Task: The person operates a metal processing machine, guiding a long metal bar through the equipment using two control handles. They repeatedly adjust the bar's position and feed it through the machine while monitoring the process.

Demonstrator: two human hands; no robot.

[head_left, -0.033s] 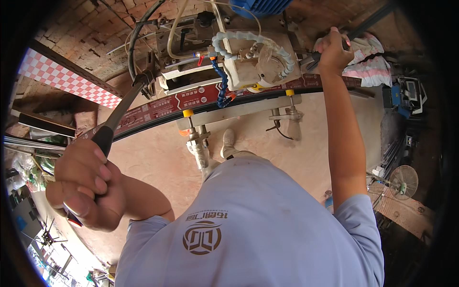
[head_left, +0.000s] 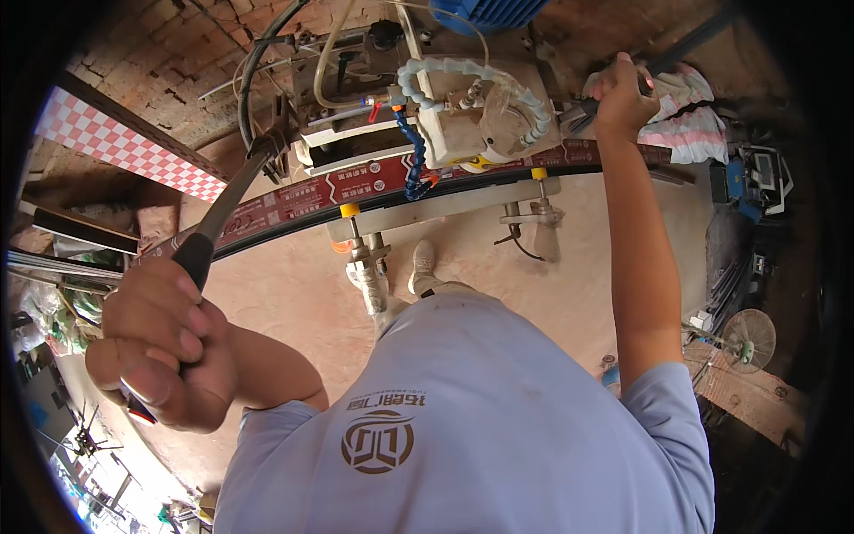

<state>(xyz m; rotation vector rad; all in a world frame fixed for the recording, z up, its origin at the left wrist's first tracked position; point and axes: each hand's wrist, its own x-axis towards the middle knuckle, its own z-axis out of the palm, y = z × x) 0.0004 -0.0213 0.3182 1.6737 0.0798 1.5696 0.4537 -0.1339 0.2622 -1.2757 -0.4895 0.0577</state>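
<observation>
My left hand (head_left: 165, 347) is closed around the black grip of a long metal lever (head_left: 229, 200). The lever runs up and away to a pivot on the left side of a machine (head_left: 480, 125). My right hand (head_left: 623, 100) is wrapped round a dark handle (head_left: 642, 84) at the machine's right side, the arm stretched out; most of that handle is hidden by the fingers. Between the hands lies a long profile (head_left: 298, 200) with red printed film, along the machine's front. A blue jointed hose (head_left: 413, 151) hangs over it. Two yellow-capped clamps (head_left: 350, 212) stand at the near side.
A blue motor (head_left: 489, 13) sits at the top. Grey jointed tubing (head_left: 436, 67) loops over the machine. White cloth sacks (head_left: 689, 129) lie at its right. Long profiles (head_left: 67, 271) are stacked at the left. A fan (head_left: 749, 338) stands at the right. My shoe (head_left: 423, 262) is below the machine.
</observation>
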